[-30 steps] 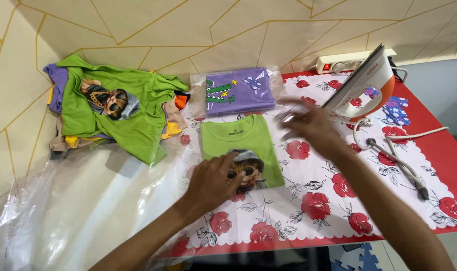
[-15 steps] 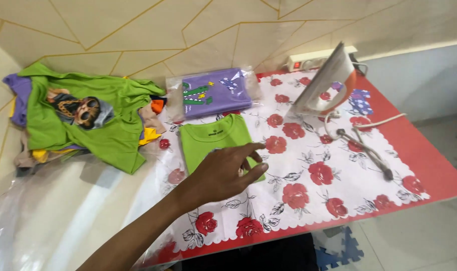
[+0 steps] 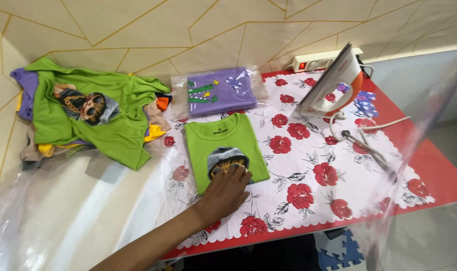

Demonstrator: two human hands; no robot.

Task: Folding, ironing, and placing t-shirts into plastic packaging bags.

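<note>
A folded green t-shirt (image 3: 223, 141) with a printed figure lies on the floral cloth (image 3: 308, 155) in the middle of the table. My left hand (image 3: 226, 192) rests flat on the shirt's lower edge, fingertips on the print, holding nothing. My right hand is out of view. A clear plastic film (image 3: 421, 135) rises along the right side of the view, in front of the table's corner. Behind the green shirt lies a folded purple t-shirt (image 3: 219, 92) sealed in a clear bag.
A heap of clothes topped by a green t-shirt (image 3: 88, 113) sits at the far left. An orange and white iron (image 3: 334, 83) stands on end at the back right, its cord (image 3: 370, 146) trailing forward. A power strip (image 3: 318, 59) lies by the wall. Loose clear plastic (image 3: 63, 216) covers the left.
My left hand slid back from the shirt's right side to its lower edge, uncovering the print. My right hand left the view a second ago. Clear plastic film has come up at the right.
</note>
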